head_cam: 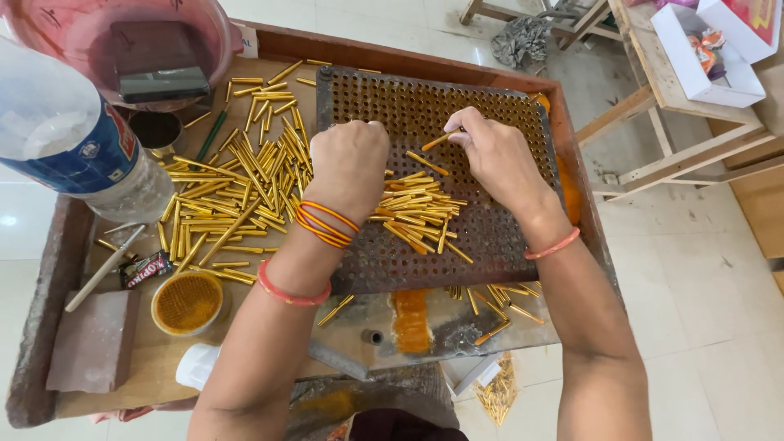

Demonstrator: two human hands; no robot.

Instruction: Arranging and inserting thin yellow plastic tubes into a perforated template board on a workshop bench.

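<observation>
A dark metal plate full of small holes [490, 245] lies on a wooden tray-like table [269, 41]. A heap of thin golden sticks [416, 214] rests on the plate between my hands. My left hand [349, 163] is closed in a fist over the plate's left part; what it holds is hidden. My right hand [490, 155] pinches one golden stick [437, 140] at its tip, held just above the holes. Orange and red bangles circle both wrists.
A large pile of golden sticks [237, 188] lies left of the plate. A plastic bottle [73, 139], a pink tub [155, 41], a round yellow-filled lid [188, 302], a stone block [94, 339] and wooden furniture [678, 106] stand around.
</observation>
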